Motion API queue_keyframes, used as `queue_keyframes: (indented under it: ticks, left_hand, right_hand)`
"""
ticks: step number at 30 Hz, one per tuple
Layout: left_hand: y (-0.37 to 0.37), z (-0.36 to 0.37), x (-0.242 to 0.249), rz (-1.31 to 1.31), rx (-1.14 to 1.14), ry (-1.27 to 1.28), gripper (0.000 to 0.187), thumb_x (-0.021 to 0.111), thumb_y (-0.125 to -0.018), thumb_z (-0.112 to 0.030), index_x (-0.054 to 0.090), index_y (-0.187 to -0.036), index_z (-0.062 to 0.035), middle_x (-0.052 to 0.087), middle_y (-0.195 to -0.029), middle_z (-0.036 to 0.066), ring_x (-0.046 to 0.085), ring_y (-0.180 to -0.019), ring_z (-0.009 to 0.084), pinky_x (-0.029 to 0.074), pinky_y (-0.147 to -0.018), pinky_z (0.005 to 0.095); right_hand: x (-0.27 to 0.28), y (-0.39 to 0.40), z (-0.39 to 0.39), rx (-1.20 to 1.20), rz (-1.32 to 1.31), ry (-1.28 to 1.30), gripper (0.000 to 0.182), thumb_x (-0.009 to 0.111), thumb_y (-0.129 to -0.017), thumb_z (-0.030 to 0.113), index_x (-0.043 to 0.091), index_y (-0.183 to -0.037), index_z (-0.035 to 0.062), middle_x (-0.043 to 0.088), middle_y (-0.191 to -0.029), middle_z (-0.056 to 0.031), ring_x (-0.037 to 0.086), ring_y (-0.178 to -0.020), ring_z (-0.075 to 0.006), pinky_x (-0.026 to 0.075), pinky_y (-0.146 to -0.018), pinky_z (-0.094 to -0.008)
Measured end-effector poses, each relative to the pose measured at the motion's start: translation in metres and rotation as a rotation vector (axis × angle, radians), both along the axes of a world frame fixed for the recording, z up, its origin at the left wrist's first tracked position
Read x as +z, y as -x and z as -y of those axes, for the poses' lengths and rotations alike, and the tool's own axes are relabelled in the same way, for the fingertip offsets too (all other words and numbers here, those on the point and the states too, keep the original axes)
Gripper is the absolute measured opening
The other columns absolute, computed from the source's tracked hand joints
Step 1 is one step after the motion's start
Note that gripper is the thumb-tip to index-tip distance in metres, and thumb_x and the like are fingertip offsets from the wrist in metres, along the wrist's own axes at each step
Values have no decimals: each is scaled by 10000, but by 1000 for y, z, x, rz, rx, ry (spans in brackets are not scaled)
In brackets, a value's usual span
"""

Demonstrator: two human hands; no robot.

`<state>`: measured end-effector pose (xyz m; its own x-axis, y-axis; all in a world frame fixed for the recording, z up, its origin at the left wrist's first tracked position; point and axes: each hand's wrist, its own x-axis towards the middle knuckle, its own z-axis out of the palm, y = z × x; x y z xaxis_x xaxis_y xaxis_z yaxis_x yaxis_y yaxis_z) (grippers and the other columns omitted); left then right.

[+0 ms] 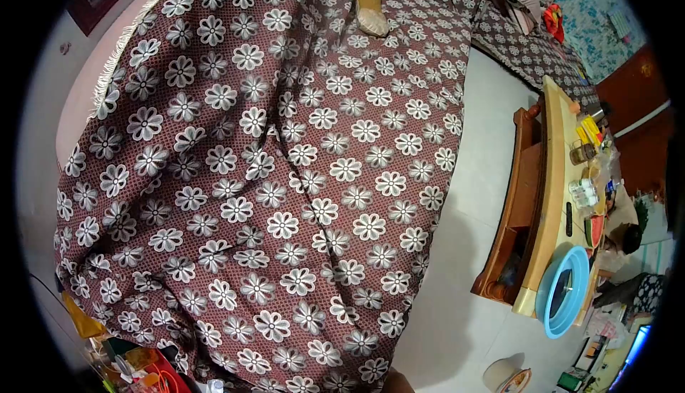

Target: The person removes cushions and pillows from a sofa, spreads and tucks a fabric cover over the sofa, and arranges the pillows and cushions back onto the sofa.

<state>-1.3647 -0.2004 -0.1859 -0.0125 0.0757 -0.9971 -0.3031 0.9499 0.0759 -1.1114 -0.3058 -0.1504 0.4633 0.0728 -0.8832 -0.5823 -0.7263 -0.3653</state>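
A maroon sofa cover [285,200] with a pattern of white flowers fills most of the view. It lies in folds over the sofa, and a white fringe runs along its upper left edge. At the bottom edge, beside the cover's lower corner, a small patch of skin [397,381] shows. It may be part of my right hand, but its fingers are hidden. My left hand is out of view. A small beige and gold cushion-like thing [372,12] rests on the cover near the top.
A wooden table [553,179] on the right holds a blue basin [564,289], a cut watermelon [594,231], a dark remote-like bar [569,219] and jars. A bin [505,374] stands on the pale floor [442,307]. Another person [622,225] is beyond the table.
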Motion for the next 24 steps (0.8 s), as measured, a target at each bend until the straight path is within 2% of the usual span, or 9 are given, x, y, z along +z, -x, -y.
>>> queue_keyframes:
  ticks: [10, 17, 20, 22, 24]
  left_hand:
    - [10, 7, 2, 25, 78, 39, 578, 309, -853, -489, 527, -1204, -85, 515, -1241, 127, 471, -1147, 331, 368, -967, 474]
    - [47, 44, -10, 189, 191, -2, 566, 316, -857, -473, 545, -1180, -69, 525, -1225, 135, 479, -1137, 331, 376, -963, 463]
    - [47, 44, 3, 70, 65, -83, 479, 382, -828, -340, 536, -1176, -49, 544, -1189, 130, 509, -1072, 302, 399, -910, 423]
    - [43, 46, 16, -48, -105, -156, 436, 426, -808, -252, 529, -1172, -35, 558, -1164, 126, 528, -1029, 282, 414, -875, 397]
    - [38, 45, 31, -203, -413, -264, 410, 470, -789, -164, 522, -1169, -21, 571, -1140, 122, 548, -986, 263, 430, -840, 370]
  right_hand:
    - [18, 10, 2, 52, 12, 33, 441, 438, -863, 363, 526, -1124, 19, 557, -1117, -170, 545, -1036, -301, 443, -899, -427]
    - [26, 20, 27, 188, 28, 25, 435, 402, -877, 357, 553, -1096, 13, 570, -1097, -181, 547, -1039, -301, 438, -906, -418]
    - [33, 9, 61, 479, 14, 45, 437, 387, -882, 355, 565, -1083, 10, 575, -1088, -186, 548, -1041, -301, 436, -909, -414]
    - [37, -21, 91, 1046, 72, 74, 439, 377, -886, 353, 573, -1075, 9, 579, -1082, -189, 548, -1041, -301, 434, -911, -412]
    - [46, -64, 110, 1666, 141, 101, 442, 367, -890, 351, 581, -1067, 7, 583, -1076, -192, 548, -1042, -301, 433, -913, -409]
